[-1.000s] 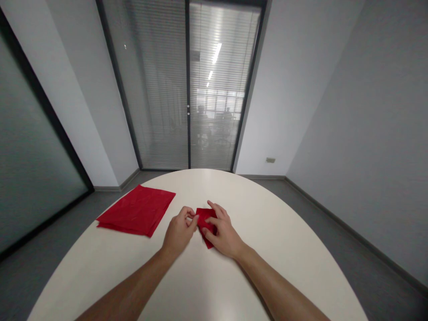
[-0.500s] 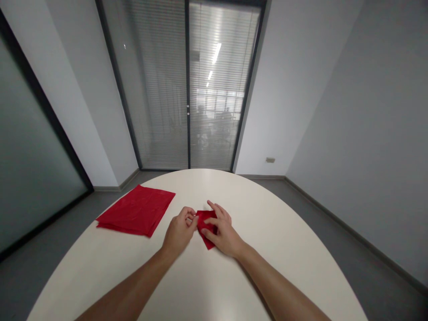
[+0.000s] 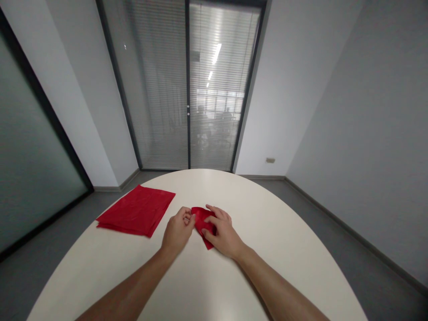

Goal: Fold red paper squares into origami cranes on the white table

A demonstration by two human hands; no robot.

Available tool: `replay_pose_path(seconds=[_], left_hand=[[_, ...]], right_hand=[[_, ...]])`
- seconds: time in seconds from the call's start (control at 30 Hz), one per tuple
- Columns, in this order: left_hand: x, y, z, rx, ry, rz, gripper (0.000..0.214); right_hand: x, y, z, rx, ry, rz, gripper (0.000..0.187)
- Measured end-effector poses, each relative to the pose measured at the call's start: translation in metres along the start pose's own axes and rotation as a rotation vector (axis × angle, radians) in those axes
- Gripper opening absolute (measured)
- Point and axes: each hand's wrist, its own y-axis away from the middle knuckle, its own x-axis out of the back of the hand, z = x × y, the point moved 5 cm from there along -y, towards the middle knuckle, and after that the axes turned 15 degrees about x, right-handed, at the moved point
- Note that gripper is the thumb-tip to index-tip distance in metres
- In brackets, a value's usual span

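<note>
A small folded red sheet [image 3: 199, 218], paper or thin cloth, lies on the table between my two hands, its left part bulging upward. My left hand [image 3: 178, 228] is closed, thumb and fingers pinching the sheet's upper left corner. Over the sheet's right side rests my right hand [image 3: 226, 232], its fingers spread apart and touching the surface. The palm and fingers cover that right part, so its edge there is hidden. To the left of my left hand lies a stack of larger red sheets [image 3: 137, 210], flat with slightly uneven edges.
Everything rests on a round white table [image 3: 267, 232], whose curved far edge faces a glass partition with blinds [image 3: 163, 89]. The red stack reaches the table's left edge. Plain walls stand to the right, one with a small outlet plate [image 3: 270, 160].
My left hand has drawn slightly left with the sheet's corner, which now lifts and curves. My right hand stays nearly in place, its far fingers a little lower. The red stack is unmoved.
</note>
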Motion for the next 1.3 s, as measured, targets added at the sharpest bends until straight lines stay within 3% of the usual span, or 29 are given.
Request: replay_pose_path(seconds=[0.13,0.3,0.4,0.53,0.67,0.9,1.1,1.3], left_hand=[[0.004,0.001,-0.001,0.064,-0.189,0.07,0.009],[0.005,-0.001,-0.005,0.097,-0.299,0.121,0.019],[0.005,-0.001,-0.006,0.011,-0.3,0.187,0.038],[0.004,0.004,0.0,-0.228,-0.33,0.283,0.055],[-0.005,0.009,0.006,-0.361,-0.408,0.145,0.046],[-0.015,0.012,0.008,-0.331,-0.481,-0.063,0.038],[-0.023,0.017,0.002,-0.336,-0.618,-0.089,0.041],[-0.024,0.015,-0.005,-0.3,-0.723,-0.013,0.047]], right_hand=[[0.001,0.001,0.004,0.012,0.021,0.061,0.03],[-0.001,0.002,0.006,0.022,0.039,0.078,0.035],[-0.001,0.002,0.007,0.018,0.03,0.098,0.049],[0.001,0.002,0.008,-0.014,0.034,0.097,0.056],[0.002,0.001,0.007,-0.022,0.059,0.059,0.043],[0.001,-0.001,0.002,0.044,0.135,-0.029,0.025],[-0.002,-0.002,0.002,0.107,0.16,-0.071,0.033],[-0.011,0.003,0.004,0.076,0.15,-0.214,0.054]])
